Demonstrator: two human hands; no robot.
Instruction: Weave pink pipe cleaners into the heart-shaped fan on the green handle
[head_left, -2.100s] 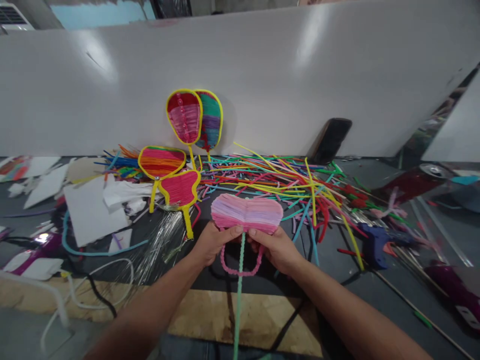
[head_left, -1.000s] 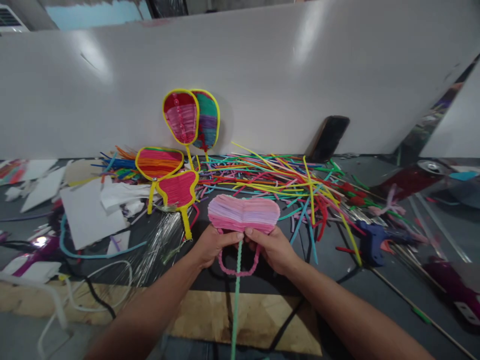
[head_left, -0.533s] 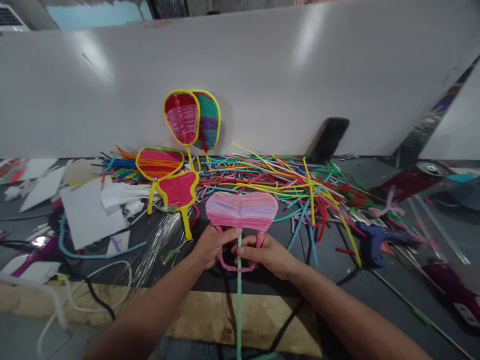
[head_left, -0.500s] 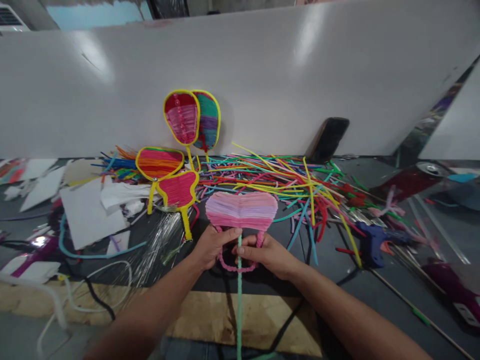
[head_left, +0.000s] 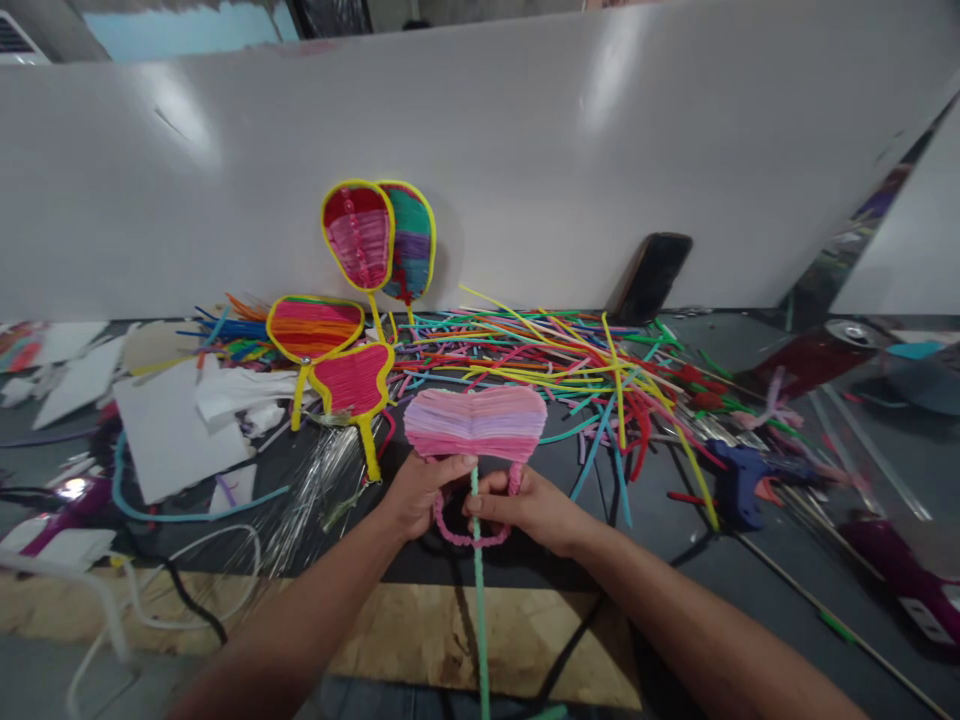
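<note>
A pink and lilac striped pipe-cleaner piece (head_left: 475,420) with a twisted pink loop (head_left: 472,541) below it is held up over the dark table. My left hand (head_left: 420,492) is closed on its lower left edge, thumb lying across the middle. A long mint-green stem (head_left: 480,610) hangs down from the centre, crossing the pink loop. My right hand (head_left: 523,508) pinches this green stem between thumb and fingers just below the striped part, beside the loop's right side. Some fingertips of both hands are hidden behind the piece.
Yellow-edged fan shapes (head_left: 352,380) stand at the left of a pile of coloured pipe cleaners (head_left: 517,345). A phone (head_left: 651,275) leans on the white panel (head_left: 510,150). A blue glue gun (head_left: 739,485) and can (head_left: 821,355) lie right; paper (head_left: 176,430) and cables lie left.
The view has shifted slightly. The striped piece tilts a little, and the lower end of the green stem has swung slightly right. Both hands keep their holds.
</note>
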